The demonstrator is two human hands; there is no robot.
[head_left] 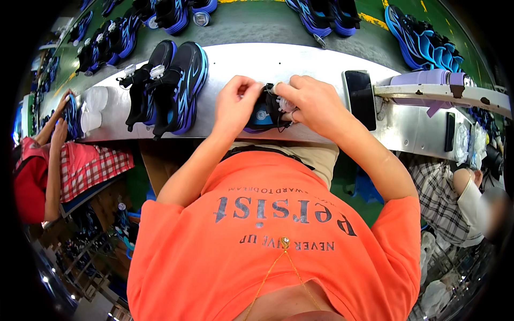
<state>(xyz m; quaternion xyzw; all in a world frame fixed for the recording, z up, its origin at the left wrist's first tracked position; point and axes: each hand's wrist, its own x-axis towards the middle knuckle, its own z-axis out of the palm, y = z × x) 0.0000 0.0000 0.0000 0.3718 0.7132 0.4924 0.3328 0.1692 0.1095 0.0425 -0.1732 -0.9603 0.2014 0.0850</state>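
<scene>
A black and blue sneaker [261, 114] rests at the near edge of the metal worktable, between my hands. My left hand [238, 100] is closed in a pinch at the shoe's left side; what its fingertips hold, if anything, is too small to make out. My right hand [315, 102] bends over the shoe's right side, its thumb and fingers closed around the dark shoelace [271, 88] and a clear plastic piece [286, 105]. Part of the shoe is hidden behind my fingers. A finished-looking pair of black and blue sneakers [184, 88] with white lace clips stands left of my hands.
The pale metal worktable [230, 61] curves across. On its right lie a black phone [360, 99], a lilac bottle [420, 85] behind a chipped white bar [482, 100], and another dark phone [450, 131]. More sneakers [423, 43] stand on the green surface beyond. Co-workers sit at left and right.
</scene>
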